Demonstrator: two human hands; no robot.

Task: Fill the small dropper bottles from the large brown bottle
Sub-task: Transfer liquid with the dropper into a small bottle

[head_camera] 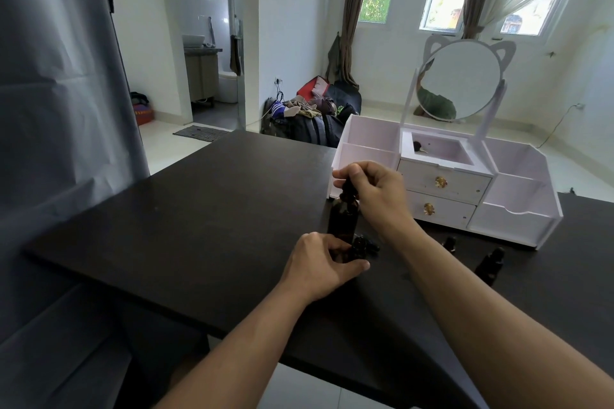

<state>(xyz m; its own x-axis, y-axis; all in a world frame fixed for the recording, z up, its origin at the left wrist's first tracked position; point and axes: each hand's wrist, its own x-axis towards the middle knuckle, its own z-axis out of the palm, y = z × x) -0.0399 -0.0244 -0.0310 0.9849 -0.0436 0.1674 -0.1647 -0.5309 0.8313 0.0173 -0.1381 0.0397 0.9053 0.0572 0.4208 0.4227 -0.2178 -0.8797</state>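
The large brown bottle stands upright on the dark table, near its middle. My right hand is above it, fingers pinched on the black dropper top at the bottle's neck. My left hand rests on the table just in front of the bottle, fingers closed around a small dark dropper bottle that is mostly hidden. Two more small dropper bottles stand to the right, one nearer the organizer and one further right.
A white cosmetic organizer with two drawers and a round cat-ear mirror stands at the table's back right, close behind my right hand. The table's front edge runs diagonally below my forearms. Bags lie on the floor beyond the table.
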